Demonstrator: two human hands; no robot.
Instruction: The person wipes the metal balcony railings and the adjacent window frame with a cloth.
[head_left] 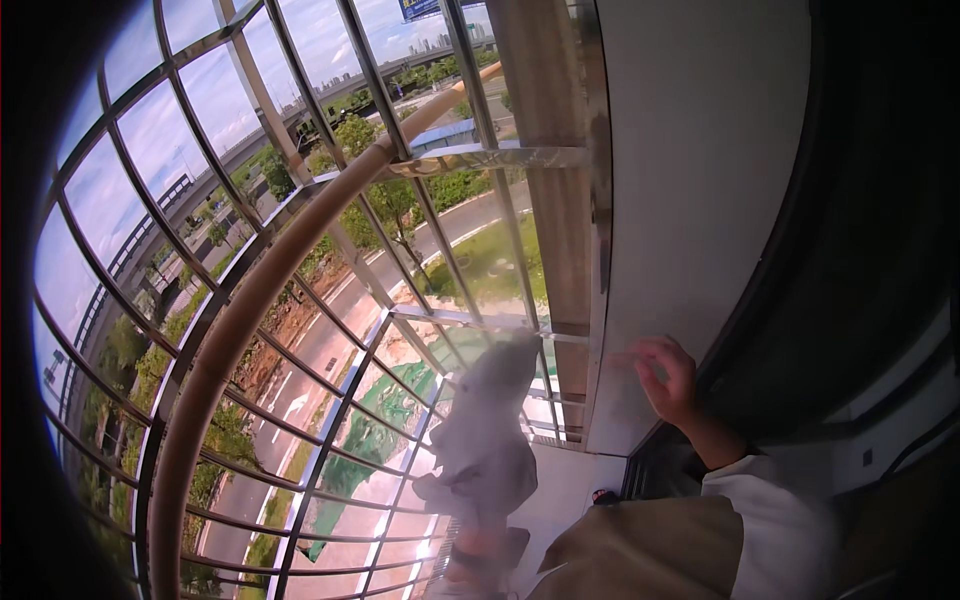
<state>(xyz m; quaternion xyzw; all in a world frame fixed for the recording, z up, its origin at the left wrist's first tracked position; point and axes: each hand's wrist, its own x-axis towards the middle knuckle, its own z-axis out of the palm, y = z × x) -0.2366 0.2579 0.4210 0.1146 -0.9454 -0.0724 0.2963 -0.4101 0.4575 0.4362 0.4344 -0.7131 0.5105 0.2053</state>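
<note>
Metal-barred balcony enclosure seen from above. The grille (375, 80) filled the left and centre of the view, its bars bent by the lens; beyond it lay an elevated roadway (150, 212), trees, a ground-level road (265, 440) with white markings, and green sheeting (365, 425). A plain white wall (700, 120) rose on the right, beside the grille's end frame. A long brown pole (238, 315) crossed the enclosure diagonally, from the lower left toward the upper centre. Below, the wearer's brown garment (650, 550) and white sleeve (775, 530) overlapped the pale floor (585, 490).

The grey cloth (490, 430), blurred and partly see-through, hung in the lower centre, in front of the grille's lower bars and well apart from the pole. At its lower end, the left hand (482, 538) was too blurred to outline; whether it gripped the cloth could not be told. The right hand (665, 375) was raised just in front of the white wall, to the right of the cloth and apart from it, its fingers loosely curved with a narrow gap to the thumb, holding nothing visible.
</note>
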